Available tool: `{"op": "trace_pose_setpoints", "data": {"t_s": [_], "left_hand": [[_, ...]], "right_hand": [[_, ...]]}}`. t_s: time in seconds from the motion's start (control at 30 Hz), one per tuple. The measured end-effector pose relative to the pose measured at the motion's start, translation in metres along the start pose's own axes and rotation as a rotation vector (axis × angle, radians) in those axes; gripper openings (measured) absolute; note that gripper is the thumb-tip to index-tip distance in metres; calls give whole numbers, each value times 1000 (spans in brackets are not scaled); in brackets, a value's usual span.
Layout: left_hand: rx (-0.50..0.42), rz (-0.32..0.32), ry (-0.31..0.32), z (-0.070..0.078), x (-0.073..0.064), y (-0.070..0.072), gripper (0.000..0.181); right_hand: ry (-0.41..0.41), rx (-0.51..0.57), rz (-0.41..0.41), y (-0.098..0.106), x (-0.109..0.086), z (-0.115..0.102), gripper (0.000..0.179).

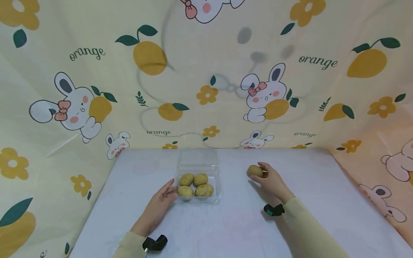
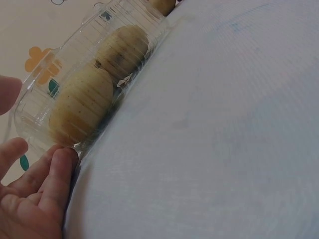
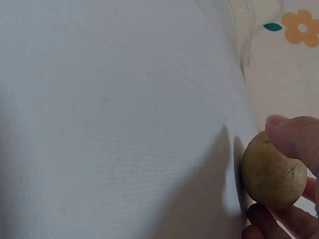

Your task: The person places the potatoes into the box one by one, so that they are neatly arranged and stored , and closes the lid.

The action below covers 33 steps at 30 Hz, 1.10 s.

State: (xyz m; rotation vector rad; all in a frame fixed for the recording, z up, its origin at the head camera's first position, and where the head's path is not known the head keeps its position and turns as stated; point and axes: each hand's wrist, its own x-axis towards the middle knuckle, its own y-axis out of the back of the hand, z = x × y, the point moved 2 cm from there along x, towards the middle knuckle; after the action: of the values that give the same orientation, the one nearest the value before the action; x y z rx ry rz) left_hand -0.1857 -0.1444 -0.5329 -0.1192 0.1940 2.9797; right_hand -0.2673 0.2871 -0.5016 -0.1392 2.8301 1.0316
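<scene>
A clear plastic clamshell box (image 1: 217, 197) lies with its lid (image 1: 198, 157) raised at the back. Several potatoes (image 1: 204, 190) sit inside it in two rows. At the box's left side, my left hand (image 1: 159, 200) rests with fingers relaxed and fingertips right at the wall. The left wrist view shows those fingertips (image 2: 64, 157) low by the box's corner, close to a potato (image 2: 82, 107). Off to the right, my right hand (image 1: 271, 181) holds a single potato (image 1: 255, 171) between thumb and fingers. In the right wrist view the thumb lies over this potato (image 3: 274, 172), close to the tabletop.
The white tabletop (image 1: 238, 225) spreads around the box and both hands. Behind it hangs a cloth (image 1: 226, 107) printed with rabbits and oranges. A black wrist device (image 1: 155, 243) is on the left wrist, and another (image 1: 274, 210) on the right.
</scene>
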Motion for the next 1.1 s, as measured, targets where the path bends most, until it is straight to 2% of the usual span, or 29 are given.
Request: {"op": "trace_pose_setpoints", "data": {"t_s": [0.27,0.63,0.8,1.1], "left_hand": [[2,-10,-4,1,0,1,64],[20,7,-7,-1,1,0,62],[23,4,6,-4,0,-1,61],[43,10,-4,1,-1,0,60]], "right_hand": [[-14,-13,0,-2,3,-1,81],[37,-52,7,-1,4,1,78],[64,-89,-29,0,4,-1,72],[93,-188,-76,5,4,-6,69]]}}
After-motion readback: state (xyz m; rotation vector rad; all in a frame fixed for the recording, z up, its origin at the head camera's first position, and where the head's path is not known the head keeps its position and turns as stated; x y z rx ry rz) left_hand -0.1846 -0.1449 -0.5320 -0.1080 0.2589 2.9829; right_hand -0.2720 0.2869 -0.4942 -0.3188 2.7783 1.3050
